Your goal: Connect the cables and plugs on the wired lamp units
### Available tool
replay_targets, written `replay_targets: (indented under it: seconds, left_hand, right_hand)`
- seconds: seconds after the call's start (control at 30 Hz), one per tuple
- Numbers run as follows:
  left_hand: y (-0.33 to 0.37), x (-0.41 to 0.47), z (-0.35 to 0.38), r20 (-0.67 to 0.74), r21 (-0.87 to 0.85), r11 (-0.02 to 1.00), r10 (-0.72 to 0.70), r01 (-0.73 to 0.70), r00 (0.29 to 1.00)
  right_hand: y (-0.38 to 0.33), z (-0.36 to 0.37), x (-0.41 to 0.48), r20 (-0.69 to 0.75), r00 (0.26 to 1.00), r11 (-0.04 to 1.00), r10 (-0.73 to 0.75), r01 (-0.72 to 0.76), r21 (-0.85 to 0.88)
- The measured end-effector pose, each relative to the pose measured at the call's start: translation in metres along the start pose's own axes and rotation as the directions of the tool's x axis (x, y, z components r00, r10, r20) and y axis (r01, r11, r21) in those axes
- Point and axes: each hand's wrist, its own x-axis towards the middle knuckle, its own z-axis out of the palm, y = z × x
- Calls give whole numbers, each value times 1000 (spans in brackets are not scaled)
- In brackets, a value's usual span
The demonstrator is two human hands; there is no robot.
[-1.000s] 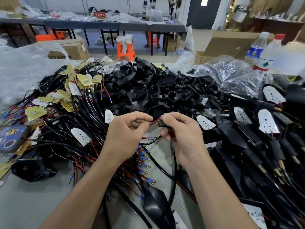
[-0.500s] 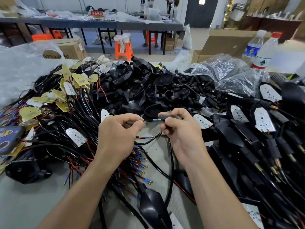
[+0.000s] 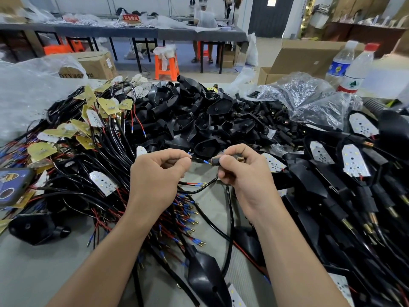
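Since a second ago: the red lead between our hands is swapped for a black wire (image 3: pixel 197 160) with a blue tip. Hands sit at about the same spot.

Our left grip (image 3: pixel 155 173) pinches the wire between thumb and forefinger, other fingers curled. Our right grip (image 3: pixel 245 176) is closed around a black plug (image 3: pixel 215 161); its brass threaded end shows between thumb and forefinger. The blue tip sits right at the plug's mouth. We cannot tell whether it is seated.

We hold both over the middle of the grey bench (image 3: pixel 44 273), just in front of a heap of black housings (image 3: pixel 199 111). A second cable (image 3: pixel 199 189) with red and black leads loops just below our hands.

Left side: a tangle of wired boards (image 3: pixel 103 181), and a phone (image 3: pixel 13 185) at the edge. Right side: rows of lamp units (image 3: pixel 354 161) with plugs fitted. Two bottles (image 3: pixel 338 63) stand at the far right, beside a cardboard box (image 3: pixel 298 56).
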Motion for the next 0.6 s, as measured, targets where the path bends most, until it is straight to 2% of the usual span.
replay_targets:
  seconds: [0.2, 0.33, 0.47, 0.6]
  left_hand:
    - [-1, 1, -2, -21, -15, 1000, -2, 2, 1000]
    - [2, -1, -1, 7, -15, 1000, -8, 8, 1000]
    - [8, -10, 6, 106, 87, 994, 58, -68, 993]
    - [10, -12, 6, 55, 120, 987, 97, -103, 994]
  right_hand:
    - [2, 2, 0, 18, 1000, 999, -5, 6, -48]
    - [3, 1, 0, 38, 999, 999, 26, -27, 28]
    - [7, 6, -1, 94, 993, 993, 70, -78, 83]
    - [10, 10, 0, 44, 998, 987, 53, -59, 147]
